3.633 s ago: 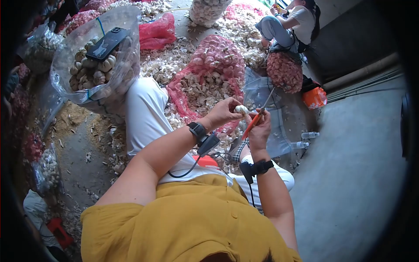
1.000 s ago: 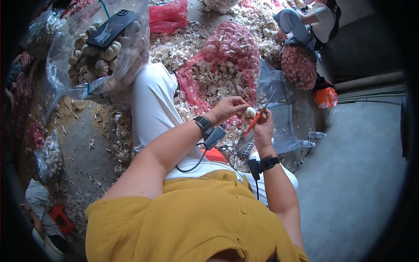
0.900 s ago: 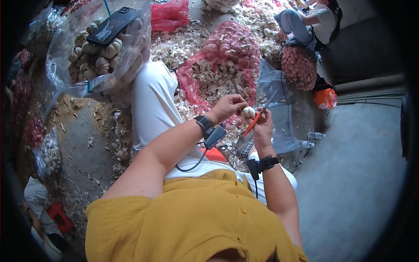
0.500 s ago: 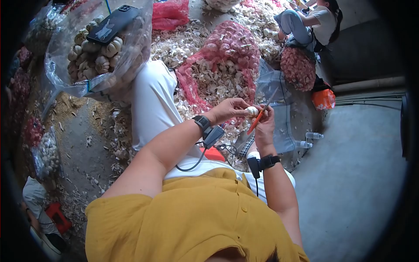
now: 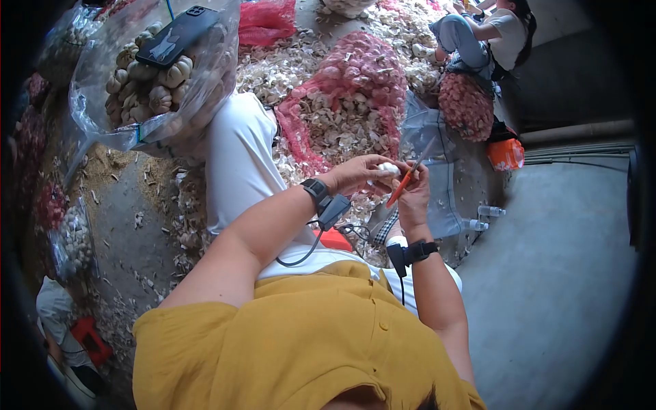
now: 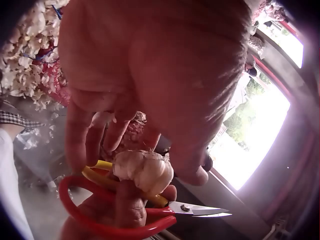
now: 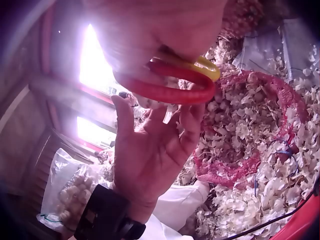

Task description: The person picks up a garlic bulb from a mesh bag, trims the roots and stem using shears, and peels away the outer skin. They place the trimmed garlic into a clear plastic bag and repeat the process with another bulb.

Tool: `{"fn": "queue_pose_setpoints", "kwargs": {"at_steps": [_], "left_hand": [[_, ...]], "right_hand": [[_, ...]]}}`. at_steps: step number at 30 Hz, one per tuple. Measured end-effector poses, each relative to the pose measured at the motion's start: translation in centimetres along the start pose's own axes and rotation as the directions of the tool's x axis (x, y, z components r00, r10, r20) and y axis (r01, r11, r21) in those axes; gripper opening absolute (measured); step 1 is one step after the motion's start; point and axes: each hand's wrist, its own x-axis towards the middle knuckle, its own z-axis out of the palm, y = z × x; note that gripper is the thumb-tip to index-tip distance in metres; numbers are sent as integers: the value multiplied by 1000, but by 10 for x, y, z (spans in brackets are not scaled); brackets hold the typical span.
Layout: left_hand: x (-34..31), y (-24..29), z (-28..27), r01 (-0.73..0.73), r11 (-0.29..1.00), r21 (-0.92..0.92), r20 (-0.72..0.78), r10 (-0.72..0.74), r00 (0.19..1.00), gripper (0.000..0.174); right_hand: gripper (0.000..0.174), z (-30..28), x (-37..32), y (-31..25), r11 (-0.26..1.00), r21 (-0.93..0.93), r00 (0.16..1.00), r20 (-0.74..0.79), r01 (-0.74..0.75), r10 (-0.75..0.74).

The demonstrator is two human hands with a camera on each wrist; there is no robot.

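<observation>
A whitish garlic bulb sits between my two hands. My right hand grips red-and-yellow-handled scissors, and its thumb presses against the bulb. The blades point away from the garlic, slightly parted. My left hand reaches over the bulb from the other side, its fingers fairly straight and its thumb beside the garlic. In the right wrist view, the palm of the left hand shows with thumb and fingers apart. There the scissors' red handle loop hides most of the bulb.
A clear bag of garlic, with a phone on top, stands left of my knee. Ahead lies an open pink mesh bag amid garlic skins. Another person sits back right. Plastic bottles lie at right.
The left hand has gone from pinching the bulb at its fingertips to reaching over it with straighter fingers. The scissors stay in the right hand. The head view has shifted since the oldest frame.
</observation>
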Motion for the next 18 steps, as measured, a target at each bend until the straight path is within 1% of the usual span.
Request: {"fn": "queue_pose_setpoints", "kwargs": {"at_steps": [1, 3, 4, 5, 6, 7, 9, 10, 11, 12, 13, 15, 16, 18], "left_hand": [[0, 0, -2, 1, 1000, -1, 0, -1, 1000, 43], [2, -3, -9, -110, 993, 46, 25, 109, 994, 42], [4, -5, -12, -102, 994, 41, -52, 104, 993, 43], [6, -7, -15, -100, 994, 42, -51, 102, 993, 43], [6, -7, -16, -133, 983, 124, -108, 147, 983, 45], [6, -7, -17, -161, 965, 206, -161, 195, 967, 46], [4, -4, -19, -157, 964, 214, -184, 198, 963, 48], [4, -2, -19, -155, 962, 223, -205, 202, 958, 49], [6, -4, -23, -154, 963, 223, -206, 201, 958, 49], [8, -7, -27, -165, 956, 244, -251, 227, 941, 50], [10, -9, -31, -174, 948, 266, -294, 252, 922, 50], [11, -10, -36, -164, 948, 271, -279, 241, 930, 50], [11, -9, -36, -158, 948, 277, -262, 232, 937, 50], [11, -11, -36, -160, 953, 258, -262, 229, 938, 50]], "right_hand": [[44, 1, 0, -2, 1000, 0, 1000, 0, -1, 1], [44, 4, 2, -7, 999, -8, 999, 17, -31, 31], [44, 4, 3, -5, 999, -7, 999, 15, -31, 31], [43, 2, 4, -1, 996, -84, 1000, -19, -4, 3], [42, 1, 5, 0, 987, -162, 998, -49, 19, -28], [42, 0, 4, -1, 987, -161, 998, -49, 18, -26], [41, -5, 1, -6, 983, 11, 982, -54, -181, 182], [41, -8, -1, -6, 983, 11, 982, -54, -183, 183], [41, -11, -3, -5, 971, -44, 971, -67, -234, 231], [41, -14, -5, -3, 954, -98, 957, -83, -285, 278], [41, -18, -6, 0, 953, -97, 957, -82, -287, 279], [39, -29, -8, 9, 913, -330, 970, -93, -242, 224], [39, -36, -7, 15, 913, -328, 970, -95, -244, 225], [48, -40, -5, 16, 825, -538, 985, -66, -172, 162]]}}
